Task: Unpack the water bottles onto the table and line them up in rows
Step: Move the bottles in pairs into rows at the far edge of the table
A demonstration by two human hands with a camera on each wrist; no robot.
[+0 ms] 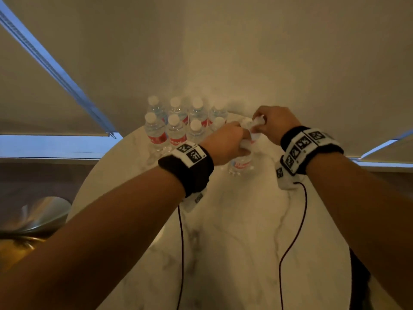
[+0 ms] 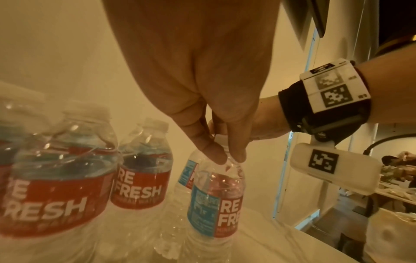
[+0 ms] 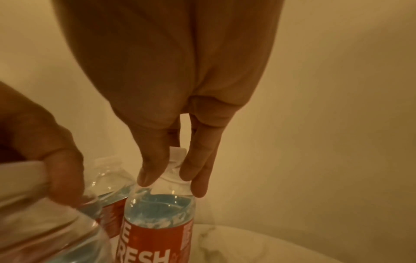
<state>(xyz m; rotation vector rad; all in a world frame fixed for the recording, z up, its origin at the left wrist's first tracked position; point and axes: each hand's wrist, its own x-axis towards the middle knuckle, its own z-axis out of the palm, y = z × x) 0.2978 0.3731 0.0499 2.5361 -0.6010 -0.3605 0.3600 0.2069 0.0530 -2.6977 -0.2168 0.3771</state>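
Observation:
Several clear water bottles [image 1: 176, 124] with red labels and white caps stand in two rows at the far left of the round marble table [image 1: 234, 231]. My left hand [image 1: 234, 139] pinches the neck of one more bottle [image 1: 241, 163] just right of the rows; the left wrist view shows thumb and fingers [image 2: 213, 153] round its top, the bottle [image 2: 216, 195] upright on the table. My right hand [image 1: 262, 124] pinches the cap of another bottle [image 3: 157, 213] near the table's far edge, as the right wrist view shows at my right hand [image 3: 166, 174].
A wall rises straight behind the table's far edge [image 1: 241, 115]. Window blinds [image 1: 55, 70] hang at the left. A shiny metal dish-like object [image 1: 33, 215] lies below the table at the left. Two thin cables [image 1: 182, 242] trail from my wristbands over the tabletop.

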